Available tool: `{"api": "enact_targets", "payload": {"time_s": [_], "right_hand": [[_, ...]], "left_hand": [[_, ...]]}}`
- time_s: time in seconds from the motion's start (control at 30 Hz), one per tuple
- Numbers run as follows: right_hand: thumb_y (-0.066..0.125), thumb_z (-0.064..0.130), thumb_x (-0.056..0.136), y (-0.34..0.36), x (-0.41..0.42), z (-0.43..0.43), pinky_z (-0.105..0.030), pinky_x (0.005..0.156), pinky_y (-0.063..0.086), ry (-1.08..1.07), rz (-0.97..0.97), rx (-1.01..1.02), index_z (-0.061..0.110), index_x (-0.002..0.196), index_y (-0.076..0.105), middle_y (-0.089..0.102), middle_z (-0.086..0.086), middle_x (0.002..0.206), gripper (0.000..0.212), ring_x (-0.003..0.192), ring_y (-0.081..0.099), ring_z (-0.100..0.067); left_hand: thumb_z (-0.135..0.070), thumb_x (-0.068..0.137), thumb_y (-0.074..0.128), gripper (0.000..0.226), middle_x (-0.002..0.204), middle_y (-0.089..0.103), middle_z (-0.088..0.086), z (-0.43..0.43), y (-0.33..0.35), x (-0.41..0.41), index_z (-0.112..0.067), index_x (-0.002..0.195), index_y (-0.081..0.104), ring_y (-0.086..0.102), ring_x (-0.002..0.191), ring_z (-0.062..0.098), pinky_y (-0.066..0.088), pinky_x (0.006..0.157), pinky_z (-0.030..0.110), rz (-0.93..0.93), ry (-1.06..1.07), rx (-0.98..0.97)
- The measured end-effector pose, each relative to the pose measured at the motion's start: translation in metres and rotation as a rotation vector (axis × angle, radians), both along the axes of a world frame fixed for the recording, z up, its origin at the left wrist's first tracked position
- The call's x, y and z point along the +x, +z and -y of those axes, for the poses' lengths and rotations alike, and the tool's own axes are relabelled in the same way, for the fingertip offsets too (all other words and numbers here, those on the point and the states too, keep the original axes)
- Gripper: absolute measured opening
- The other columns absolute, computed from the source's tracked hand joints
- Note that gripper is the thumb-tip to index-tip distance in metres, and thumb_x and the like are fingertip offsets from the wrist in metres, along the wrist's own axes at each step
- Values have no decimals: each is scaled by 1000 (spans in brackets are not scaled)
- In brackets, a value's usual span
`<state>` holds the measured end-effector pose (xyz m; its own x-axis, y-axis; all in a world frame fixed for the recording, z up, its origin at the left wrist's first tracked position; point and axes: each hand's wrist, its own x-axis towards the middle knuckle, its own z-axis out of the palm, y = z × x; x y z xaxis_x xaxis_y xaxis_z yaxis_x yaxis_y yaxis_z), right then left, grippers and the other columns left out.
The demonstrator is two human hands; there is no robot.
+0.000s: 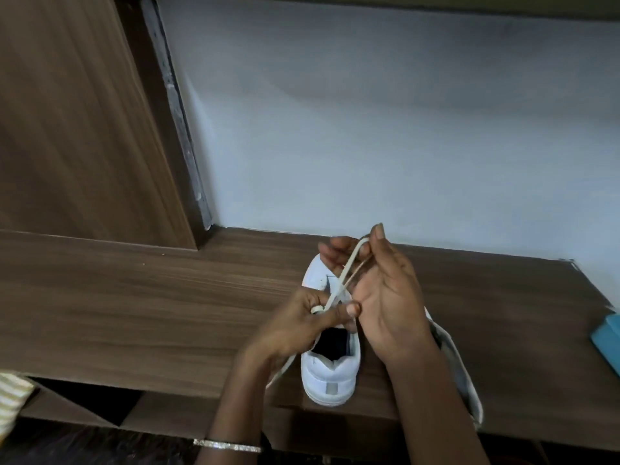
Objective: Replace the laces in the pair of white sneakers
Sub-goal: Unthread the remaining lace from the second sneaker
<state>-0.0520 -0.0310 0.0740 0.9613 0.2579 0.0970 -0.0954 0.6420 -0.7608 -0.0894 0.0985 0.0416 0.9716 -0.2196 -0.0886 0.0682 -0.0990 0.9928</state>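
Observation:
A white sneaker [330, 377] stands on the wooden shelf [151, 297], heel toward me, toe toward the wall. My left hand [302, 325] sits over its opening and pinches a cream lace [342, 280] near the eyelets. The lace runs up and away to my right hand [385, 297], which is raised above the toe with the lace looped round its fingers. A second white sneaker [464, 374] lies to the right, mostly hidden behind my right forearm.
A white wall rises right behind the shelf. A tall wooden panel [73, 122] stands at the left. A blue object [607, 340] lies at the shelf's right edge. Striped cloth [11, 397] shows at the lower left.

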Motion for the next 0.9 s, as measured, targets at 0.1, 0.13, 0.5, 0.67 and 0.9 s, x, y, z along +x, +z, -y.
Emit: {"api": "enact_targets", "payload": {"time_s": [0.1,0.13,0.5,0.67,0.9], "right_hand": [[63,33,89,17,-8,12,-31,63,53,-53,-77,10,13,76,54,59,-5,70,26,57,58,-18],[66,29,87,21,-12,18,-30,62,50,-81,-97,5,14,75,54,54,-3,67,23,55,53,-16],[53,28,101,-2,-113,123,-32,60,59,-361,-306,-424,0,92,60,66,-13,80,30,76,65,-26],[44,41,104,-4,-151,174,-56,92,55,-329,-535,-219,11,114,73,72,-19,115,43,109,69,-36],[46,30,104,-29,-142,259,-41,87,55,-685,-765,-159,8,90,70,73,-15,95,36,89,70,-26]], "left_hand": [[-37,92,62,47,44,48,-6,11,4,-8,-13,53,55,37,40,8,29,43,20,80,198,-12],[-34,93,63,48,44,45,-3,14,6,-10,-15,51,51,35,41,12,27,43,23,86,220,-47],[-57,96,51,57,66,39,12,148,57,-53,-14,59,43,43,50,15,36,49,25,-19,-91,-322],[-49,101,47,50,59,42,10,216,52,-65,-16,64,54,46,50,18,36,50,25,-16,-198,-265],[-27,106,43,36,84,70,-3,319,3,-79,-13,87,70,64,79,10,49,78,25,241,-232,29]]}}
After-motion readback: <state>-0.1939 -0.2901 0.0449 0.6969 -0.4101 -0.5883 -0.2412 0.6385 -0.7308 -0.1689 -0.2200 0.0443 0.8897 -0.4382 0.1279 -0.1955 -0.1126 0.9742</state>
